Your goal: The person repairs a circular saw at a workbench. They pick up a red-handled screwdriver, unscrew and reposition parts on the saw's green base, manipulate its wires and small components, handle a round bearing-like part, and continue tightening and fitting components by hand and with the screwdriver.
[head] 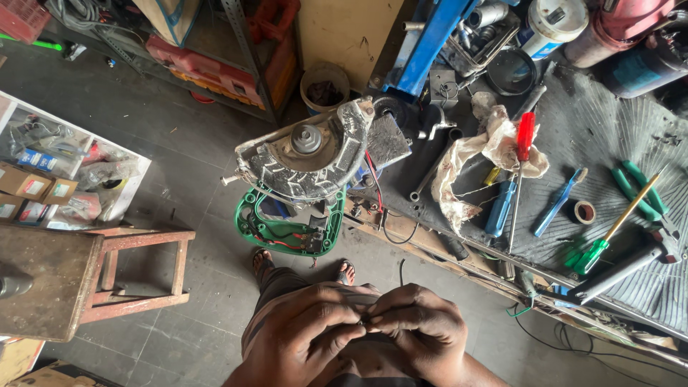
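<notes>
My left hand (304, 335) and my right hand (416, 331) meet low in the head view, fingertips pinched together on a small dark part (360, 324) that is mostly hidden by my fingers. Both hands hover over my lap and sandalled feet (266, 259). Ahead of them, at the bench's edge, sits a dismantled power tool: a grey metal motor housing (308, 158) over a green plastic shell (287, 233) with red wires.
A dark workbench (602, 129) on the right holds a dirty rag (487, 154), a red-handled screwdriver (525, 136), blue and green-handled tools, green pliers (638, 190), a tape roll (585, 212). A wooden stool (140, 272) stands left; a parts bin (64, 179) lies beyond.
</notes>
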`<state>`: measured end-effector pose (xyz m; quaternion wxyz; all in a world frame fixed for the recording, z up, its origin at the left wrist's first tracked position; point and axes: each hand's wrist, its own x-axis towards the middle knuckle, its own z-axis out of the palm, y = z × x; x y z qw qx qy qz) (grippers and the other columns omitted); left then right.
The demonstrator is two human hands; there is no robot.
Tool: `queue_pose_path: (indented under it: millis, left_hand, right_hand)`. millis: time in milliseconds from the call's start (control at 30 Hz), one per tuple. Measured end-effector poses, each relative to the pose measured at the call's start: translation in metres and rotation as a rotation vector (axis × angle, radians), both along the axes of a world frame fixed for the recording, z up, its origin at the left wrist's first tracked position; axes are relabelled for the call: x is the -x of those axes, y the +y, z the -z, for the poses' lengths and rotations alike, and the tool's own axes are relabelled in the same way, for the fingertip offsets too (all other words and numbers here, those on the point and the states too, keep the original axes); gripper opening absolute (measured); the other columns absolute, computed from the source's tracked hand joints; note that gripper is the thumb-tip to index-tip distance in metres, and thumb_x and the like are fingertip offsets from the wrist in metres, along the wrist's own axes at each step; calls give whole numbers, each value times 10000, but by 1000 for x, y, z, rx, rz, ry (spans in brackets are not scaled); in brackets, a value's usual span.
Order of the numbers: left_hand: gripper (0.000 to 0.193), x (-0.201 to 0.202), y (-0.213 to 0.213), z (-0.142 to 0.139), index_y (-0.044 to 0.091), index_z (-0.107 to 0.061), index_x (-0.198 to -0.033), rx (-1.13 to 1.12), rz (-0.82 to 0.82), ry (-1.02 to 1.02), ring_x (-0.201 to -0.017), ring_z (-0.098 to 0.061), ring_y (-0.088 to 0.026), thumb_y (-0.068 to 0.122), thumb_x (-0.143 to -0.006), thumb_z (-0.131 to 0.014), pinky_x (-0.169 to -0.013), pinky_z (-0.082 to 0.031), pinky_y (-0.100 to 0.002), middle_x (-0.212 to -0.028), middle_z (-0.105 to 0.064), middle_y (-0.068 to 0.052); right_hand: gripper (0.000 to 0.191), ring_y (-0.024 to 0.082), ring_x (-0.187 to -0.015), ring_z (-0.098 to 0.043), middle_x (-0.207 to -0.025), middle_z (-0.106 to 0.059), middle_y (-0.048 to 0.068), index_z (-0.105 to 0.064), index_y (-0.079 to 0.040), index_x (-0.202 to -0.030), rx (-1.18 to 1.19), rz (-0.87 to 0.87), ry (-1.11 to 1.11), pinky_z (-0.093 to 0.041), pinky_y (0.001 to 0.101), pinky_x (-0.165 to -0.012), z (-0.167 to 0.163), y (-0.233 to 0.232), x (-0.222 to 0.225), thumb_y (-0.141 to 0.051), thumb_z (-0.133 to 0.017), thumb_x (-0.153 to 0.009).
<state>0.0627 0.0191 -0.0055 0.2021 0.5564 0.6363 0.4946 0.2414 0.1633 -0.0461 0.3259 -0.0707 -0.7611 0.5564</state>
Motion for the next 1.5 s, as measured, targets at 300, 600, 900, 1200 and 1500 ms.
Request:
queue_pose_path:
  millis: [300,600,900,1200,1500]
  left_hand:
    - [229,-1,7,0,41,-696,-1009,-135,-31,-127,-1052,-799,-260,86,-835,-839,-874,-647,-358,-1091,-770,-88]
    - [352,-3,3,12,-26,-695,-1076,-97,-67,-279,-964,-790,-275,48,-763,-838,-789,-639,-357,-1078,-754,-139]
    - [201,-7,0,29,30,-700,-983,-19,-217,-174,-861,-804,-228,10,-819,-813,-712,-627,-324,-952,-776,-89]
    - [284,-10,1,19,52,-637,-1078,-95,-143,49,-1058,-742,-328,-32,-828,-743,-891,-592,-387,-1042,-739,-96]
    - [235,-20,7,14,40,-661,-1047,-93,-133,-68,-1019,-756,-293,-67,-844,-715,-918,-603,-391,-1038,-746,-89]
  right_hand:
    - [89,221,-908,-793,-979,-765,108,-769,-34,-939,-14,13,40,-664,332,-801,5,1,6,11,-795,-867]
    - [92,258,-998,-792,-1025,-746,112,-754,-36,-969,28,1,40,-669,361,-842,9,2,8,-10,-794,-890]
    - [334,271,-1066,-789,-1121,-762,140,-759,-33,-1028,-97,-30,-69,-666,349,-852,-1,4,16,158,-691,-763]
    - [312,256,-1030,-742,-1093,-716,66,-705,-93,-999,-505,67,-117,-592,369,-806,-22,7,25,17,-812,-727]
    - [301,287,-925,-694,-1037,-679,75,-656,-93,-1017,-620,15,-219,-554,415,-778,-27,13,21,-157,-808,-764]
